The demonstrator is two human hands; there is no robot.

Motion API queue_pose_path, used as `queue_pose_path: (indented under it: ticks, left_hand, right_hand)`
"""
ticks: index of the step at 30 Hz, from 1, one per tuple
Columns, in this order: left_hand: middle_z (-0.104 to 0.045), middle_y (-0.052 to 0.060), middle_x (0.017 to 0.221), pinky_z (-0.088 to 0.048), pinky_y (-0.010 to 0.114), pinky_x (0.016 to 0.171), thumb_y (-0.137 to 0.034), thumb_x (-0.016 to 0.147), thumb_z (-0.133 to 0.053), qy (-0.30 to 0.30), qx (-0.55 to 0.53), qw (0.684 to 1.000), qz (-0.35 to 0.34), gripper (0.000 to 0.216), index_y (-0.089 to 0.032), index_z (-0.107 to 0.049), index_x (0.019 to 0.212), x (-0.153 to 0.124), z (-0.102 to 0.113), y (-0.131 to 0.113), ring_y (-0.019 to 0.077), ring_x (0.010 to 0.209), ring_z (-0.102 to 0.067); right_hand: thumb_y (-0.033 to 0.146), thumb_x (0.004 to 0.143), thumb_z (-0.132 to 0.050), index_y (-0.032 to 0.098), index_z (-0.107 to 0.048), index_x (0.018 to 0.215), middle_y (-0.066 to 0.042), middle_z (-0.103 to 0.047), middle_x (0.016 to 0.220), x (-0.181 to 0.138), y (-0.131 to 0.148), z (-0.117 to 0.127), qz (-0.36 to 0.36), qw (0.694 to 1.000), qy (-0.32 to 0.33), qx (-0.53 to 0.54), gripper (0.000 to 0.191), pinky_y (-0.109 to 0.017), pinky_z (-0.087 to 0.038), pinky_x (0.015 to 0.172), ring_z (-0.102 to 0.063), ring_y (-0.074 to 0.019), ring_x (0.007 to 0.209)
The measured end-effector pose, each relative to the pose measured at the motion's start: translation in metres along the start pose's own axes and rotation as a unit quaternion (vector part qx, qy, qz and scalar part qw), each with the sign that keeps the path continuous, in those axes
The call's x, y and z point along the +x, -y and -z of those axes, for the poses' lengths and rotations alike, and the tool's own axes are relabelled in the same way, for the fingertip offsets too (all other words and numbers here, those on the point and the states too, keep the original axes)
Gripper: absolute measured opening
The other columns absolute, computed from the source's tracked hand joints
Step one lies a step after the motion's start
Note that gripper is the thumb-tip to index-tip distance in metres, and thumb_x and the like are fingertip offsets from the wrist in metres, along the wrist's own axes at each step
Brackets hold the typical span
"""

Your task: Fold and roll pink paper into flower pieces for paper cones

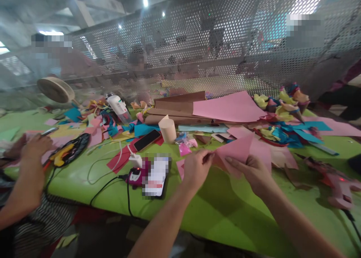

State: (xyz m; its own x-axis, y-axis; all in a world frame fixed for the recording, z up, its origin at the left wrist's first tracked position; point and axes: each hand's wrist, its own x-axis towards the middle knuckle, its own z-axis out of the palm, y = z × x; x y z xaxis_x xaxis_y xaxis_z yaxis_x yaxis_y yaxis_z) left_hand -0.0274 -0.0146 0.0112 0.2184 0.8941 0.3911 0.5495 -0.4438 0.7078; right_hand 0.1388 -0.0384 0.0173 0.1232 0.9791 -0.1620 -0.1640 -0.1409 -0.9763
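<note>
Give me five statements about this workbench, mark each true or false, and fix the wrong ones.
1. The left hand and right hand both hold the pink paper. True.
2. The glue gun lies left of the left hand. False: the glue gun lies right of the right hand.
3. The cream roll stands upright on the green table. True.
4. The round fan is at the far right. False: the round fan is at the left.
5. The dark-screened phone lies left of the roll. True.

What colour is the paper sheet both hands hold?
The paper sheet is pink, clearest in the head view.
</note>
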Motion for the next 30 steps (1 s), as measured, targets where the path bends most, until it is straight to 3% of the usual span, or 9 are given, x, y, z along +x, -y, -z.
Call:
queue_pose_path:
  ticks: [4,9,13,20,23,26,30]
  left_hand:
    - [-0.071,0.004,0.076,-0.047,0.027,0.064,-0.017,0.088,-0.059,-0.017,0.045,0.999,-0.024,0.013,-0.019,-0.070,0.080,-0.002,-0.002,-0.003,0.0175,0.070,-0.063]
    - [-0.071,0.005,0.079,-0.048,0.027,0.065,-0.015,0.086,-0.060,-0.052,0.054,0.997,-0.023,0.011,-0.018,-0.070,0.083,-0.003,-0.005,-0.004,0.0177,0.072,-0.064]
    - [-0.074,0.004,0.087,-0.050,0.028,0.068,-0.016,0.088,-0.058,-0.042,0.017,0.998,-0.031,0.014,-0.019,-0.070,0.093,-0.003,-0.004,-0.005,0.0173,0.075,-0.066]
    - [-0.071,0.004,0.081,-0.050,0.027,0.066,-0.016,0.088,-0.058,-0.054,0.059,0.997,-0.021,0.012,-0.019,-0.070,0.086,-0.006,-0.007,-0.006,0.0166,0.072,-0.063]
    - [-0.069,0.005,0.085,-0.052,0.029,0.071,-0.015,0.087,-0.058,-0.059,0.078,0.995,-0.035,0.014,-0.019,-0.071,0.091,-0.009,-0.009,-0.006,0.0174,0.079,-0.063]
    - [-0.067,0.006,0.087,-0.054,0.030,0.073,-0.020,0.089,-0.057,-0.070,0.093,0.992,-0.042,0.016,-0.018,-0.071,0.095,-0.011,-0.012,-0.006,0.0185,0.081,-0.062]
    - [-0.066,0.006,0.088,-0.055,0.031,0.075,-0.019,0.089,-0.057,-0.086,0.076,0.993,-0.037,0.017,-0.019,-0.072,0.098,-0.012,-0.013,-0.007,0.0192,0.083,-0.063]
  right_hand:
    - [0.051,0.043,-0.090,0.017,-0.076,0.077,-0.008,-0.075,0.071,-0.004,0.001,-0.005,-0.026,1.000,-0.011,0.008,0.050,-0.030,-0.052,0.055,-0.068,-0.0241,0.065]
    - [0.053,0.053,-0.086,0.018,-0.077,0.082,-0.008,-0.076,0.075,-0.003,-0.004,-0.003,0.009,1.000,-0.003,0.013,0.046,-0.031,-0.053,0.061,-0.070,-0.0248,0.072]
    - [0.053,0.060,-0.083,0.019,-0.078,0.081,-0.007,-0.077,0.079,0.001,-0.012,0.000,0.021,0.999,0.028,0.003,0.040,-0.030,-0.053,0.065,-0.069,-0.0224,0.072]
    - [0.054,0.062,-0.081,0.019,-0.078,0.088,-0.007,-0.077,0.079,-0.004,-0.009,-0.001,0.012,0.999,0.029,-0.030,0.044,-0.031,-0.054,0.062,-0.069,-0.0239,0.070]
    - [0.054,0.062,-0.079,0.019,-0.079,0.084,-0.007,-0.077,0.080,-0.006,-0.008,0.001,-0.014,0.998,0.036,-0.047,0.041,-0.030,-0.054,0.061,-0.069,-0.0249,0.073]
    - [0.052,0.051,-0.083,0.022,-0.079,0.073,-0.007,-0.075,0.072,-0.004,-0.009,0.003,-0.026,0.998,-0.012,-0.062,0.037,-0.031,-0.054,0.057,-0.068,-0.0272,0.069]
    - [0.046,0.051,-0.082,0.026,-0.078,0.065,-0.007,-0.076,0.072,-0.005,-0.005,0.003,-0.033,0.995,-0.012,-0.097,0.025,-0.032,-0.053,0.054,-0.067,-0.0294,0.070]
